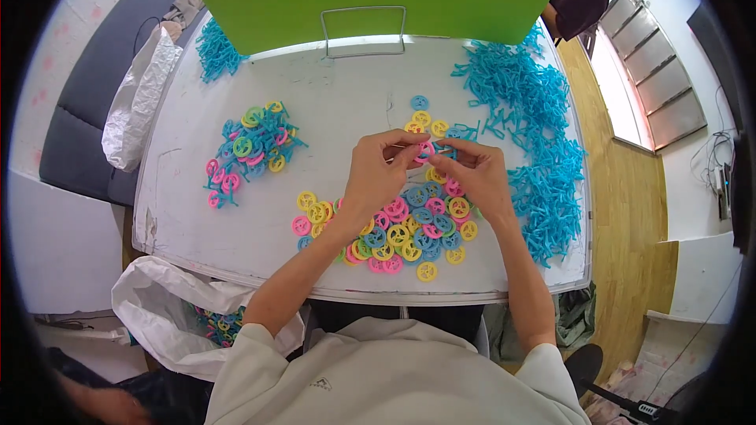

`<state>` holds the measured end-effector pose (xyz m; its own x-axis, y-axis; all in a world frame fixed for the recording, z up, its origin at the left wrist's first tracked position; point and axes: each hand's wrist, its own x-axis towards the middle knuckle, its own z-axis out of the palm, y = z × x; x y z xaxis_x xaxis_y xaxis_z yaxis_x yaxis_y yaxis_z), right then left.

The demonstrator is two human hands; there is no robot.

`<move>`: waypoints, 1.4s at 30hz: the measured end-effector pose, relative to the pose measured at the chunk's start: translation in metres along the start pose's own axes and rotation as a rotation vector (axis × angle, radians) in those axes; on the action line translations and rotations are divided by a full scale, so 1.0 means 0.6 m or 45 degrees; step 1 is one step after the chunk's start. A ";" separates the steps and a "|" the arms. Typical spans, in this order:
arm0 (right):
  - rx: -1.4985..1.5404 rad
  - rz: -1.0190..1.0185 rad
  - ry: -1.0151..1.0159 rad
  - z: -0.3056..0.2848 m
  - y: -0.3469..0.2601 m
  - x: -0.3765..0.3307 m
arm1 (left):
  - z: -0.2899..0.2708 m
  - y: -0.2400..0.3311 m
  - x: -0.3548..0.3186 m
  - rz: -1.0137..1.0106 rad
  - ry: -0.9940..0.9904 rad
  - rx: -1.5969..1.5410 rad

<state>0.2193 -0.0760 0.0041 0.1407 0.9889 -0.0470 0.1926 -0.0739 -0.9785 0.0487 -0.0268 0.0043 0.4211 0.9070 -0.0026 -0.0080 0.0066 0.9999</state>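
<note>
A: What covers the white worktable [331, 110]?

B: A heap of blue plastic T-shaped sticks [543, 157], then a pile of pink, yellow and blue plastic wheels [409, 236].

A: And the hands?

B: Left hand [376, 173] and right hand [476, 177] both pinch one pink plastic wheel [425, 149] above that pile.

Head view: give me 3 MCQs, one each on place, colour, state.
1. Where does the big heap of blue sticks lie on the white table?
A. person's right
B. person's left
C. near edge

2. The wheel pinched between both hands is:
A. black
B. pink
C. white

3. The left hand and right hand are:
A. flat on the table
B. apart at the table corners
C. together, closed on a wheel

Key: 1 A, the heap fills the right side; 2 B, pink shows between the fingertips; 3 C, the fingertips meet above the pile of wheels.
</note>
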 end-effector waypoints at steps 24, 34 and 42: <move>0.527 0.206 -0.020 0.018 0.016 -0.004 | 0.020 0.001 -0.012 0.053 0.178 -0.208; 0.293 0.100 0.112 0.032 0.003 -0.012 | 0.032 -0.018 -0.018 0.210 0.297 -0.139; 0.047 -0.147 0.238 0.040 0.008 -0.013 | 0.013 0.011 -0.009 0.063 0.144 -0.176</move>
<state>0.1958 -0.0807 -0.0048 0.2977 0.9493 0.1006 0.1824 0.0469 -0.9821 0.0537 -0.0349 0.0112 0.3129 0.9490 0.0378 -0.1540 0.0114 0.9880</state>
